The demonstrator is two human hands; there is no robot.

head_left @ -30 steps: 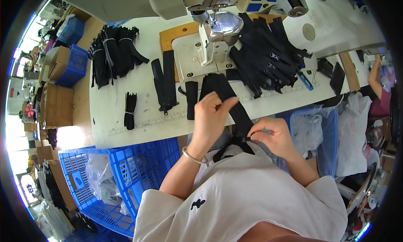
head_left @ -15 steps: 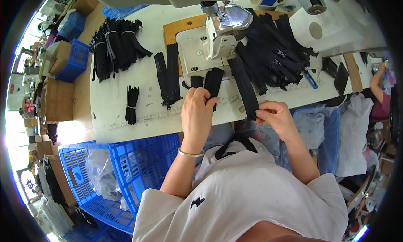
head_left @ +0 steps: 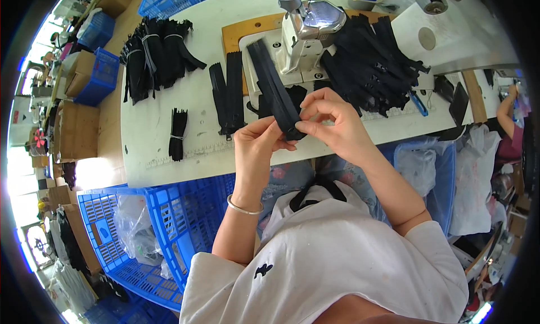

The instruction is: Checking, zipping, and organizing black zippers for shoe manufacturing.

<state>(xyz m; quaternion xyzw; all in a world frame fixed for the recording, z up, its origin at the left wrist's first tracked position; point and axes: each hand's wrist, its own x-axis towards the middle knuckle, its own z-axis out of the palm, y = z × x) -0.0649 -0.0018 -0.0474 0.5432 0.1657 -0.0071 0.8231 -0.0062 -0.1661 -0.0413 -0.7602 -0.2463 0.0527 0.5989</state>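
A black zipper (head_left: pixel 271 82) is held up over the front of the table, its far end reaching toward the sewing machine (head_left: pixel 306 40). My right hand (head_left: pixel 340 124) pinches its near end between thumb and finger. Closed against the left side of that same end is my left hand (head_left: pixel 256 147), fingertips together. Short black pieces lie partly hidden under the held zipper. Just left of it, a folded black zipper (head_left: pixel 233 93) rests on the table. To the right of the machine spreads a loose pile of black zippers (head_left: pixel 371 65).
Tied zipper bundles (head_left: pixel 160 59) lie at the table's far left, with a small bundle (head_left: pixel 178 134) nearer. Blue snips (head_left: pixel 418 103) sit by the pile. A blue crate (head_left: pixel 163 211) stands below left, a blue bin (head_left: pixel 444 183) below right. Another person's arm (head_left: pixel 506 118) shows far right.
My right hand has brought the zipper from the right across to the left, in front of the machine. My left hand has come off the short pieces and meets the zipper's near end.
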